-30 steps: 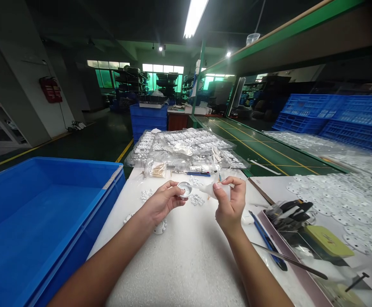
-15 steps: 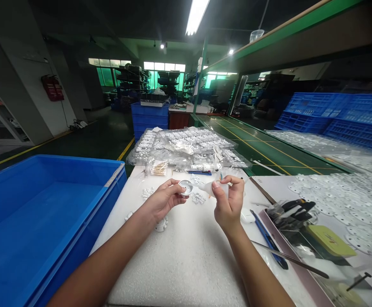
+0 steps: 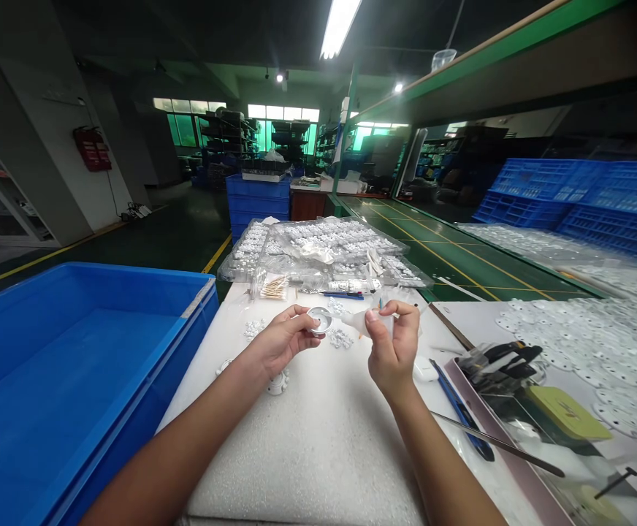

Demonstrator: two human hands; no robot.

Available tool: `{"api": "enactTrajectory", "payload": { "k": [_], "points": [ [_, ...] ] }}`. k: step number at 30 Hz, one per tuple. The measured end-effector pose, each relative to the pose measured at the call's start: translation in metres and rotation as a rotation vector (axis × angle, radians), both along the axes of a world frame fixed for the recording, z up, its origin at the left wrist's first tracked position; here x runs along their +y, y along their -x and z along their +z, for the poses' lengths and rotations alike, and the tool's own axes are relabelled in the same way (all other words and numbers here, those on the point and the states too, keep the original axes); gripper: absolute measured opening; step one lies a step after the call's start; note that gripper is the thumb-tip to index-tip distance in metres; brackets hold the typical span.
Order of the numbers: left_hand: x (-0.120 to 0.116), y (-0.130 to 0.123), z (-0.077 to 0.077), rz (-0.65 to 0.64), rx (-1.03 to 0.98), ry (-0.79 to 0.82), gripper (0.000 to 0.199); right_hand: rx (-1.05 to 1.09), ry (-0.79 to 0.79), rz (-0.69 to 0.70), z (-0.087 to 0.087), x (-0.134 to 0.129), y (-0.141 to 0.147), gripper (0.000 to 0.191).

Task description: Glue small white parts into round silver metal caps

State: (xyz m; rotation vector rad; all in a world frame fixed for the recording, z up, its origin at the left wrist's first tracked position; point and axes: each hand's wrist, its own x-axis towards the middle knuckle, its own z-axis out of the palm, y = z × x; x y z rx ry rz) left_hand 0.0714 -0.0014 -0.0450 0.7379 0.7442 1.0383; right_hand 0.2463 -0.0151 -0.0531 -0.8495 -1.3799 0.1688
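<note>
Head view — left hand (image 3: 277, 342) fingers pinch round part (image 3: 319, 320); right hand (image 3: 392, 351) grips translucent tube (image 3: 363, 322) (nozzle tip indistinct).

A dim workshop: a strip light (image 3: 340, 28) overhead, green-tinted windows (image 3: 283, 113) far off, a dark floor (image 3: 176, 230) with yellow lines, blue crates (image 3: 570, 191) stacked at right.

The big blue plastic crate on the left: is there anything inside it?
Nothing shows inside the big blue plastic crate: only its bare blue floor and inner walls. Its near part runs off the picture's edge, and the left forearm covers a bit of the rim, so those parts stay unseen.
</note>
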Motion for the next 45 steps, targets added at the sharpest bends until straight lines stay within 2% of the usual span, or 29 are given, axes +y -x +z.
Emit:
{"api": "enactTrajectory", "payload": {
  "k": [17, 19, 22, 24, 26, 28, 30, 35, 38, 42, 45],
  "points": [
    [0.004, 0.000, -0.003, -0.004, 0.001, 0.013, 0.024, -0.012, 0.018, -0.025, -0.003, -0.001, 0.001, 0.012],
    [0.004, 0.001, -0.004, 0.006, -0.005, 0.015, 0.025, 0.047, 0.007, -0.033, -0.002, -0.001, 0.002, 0.013],
    [0.005, 0.003, -0.005, 0.018, -0.016, 0.017, 0.027, 0.248, -0.015, -0.128, 0.001, 0.003, 0.000, 0.018],
    [0.007, 0.004, -0.004, 0.034, -0.026, 0.023, 0.028, 0.369, 0.053, -0.177, 0.003, 0.009, -0.003, 0.024],
    [0.009, 0.007, -0.002, 0.063, -0.040, 0.029, 0.027, 0.424, 0.197, -0.140, 0.002, 0.017, -0.008, 0.033],
    [0.011, 0.012, 0.002, 0.104, -0.059, 0.031, 0.026, 0.362, 0.345, -0.051, -0.004, 0.026, -0.012, 0.037],
    [0.015, 0.017, 0.006, 0.149, -0.083, 0.023, 0.024, 0.227, 0.425, 0.019, -0.015, 0.035, -0.012, 0.035],
    [0.021, 0.027, 0.012, 0.223, -0.137, -0.007, 0.020, -0.037, 0.457, 0.131, -0.052, 0.044, 0.003, 0.038],
    [0.023, 0.029, 0.012, 0.241, -0.150, -0.010, 0.020, -0.169, 0.495, 0.190, -0.065, 0.040, 0.012, 0.034],
    [0.022, 0.028, 0.012, 0.236, -0.158, -0.011, 0.019, -0.277, 0.545, 0.203, -0.062, 0.032, 0.014, 0.033],
    [0.021, 0.027, 0.012, 0.233, -0.159, -0.009, 0.020, -0.300, 0.644, 0.153, -0.040, 0.030, 0.003, 0.044]
  ]
}}
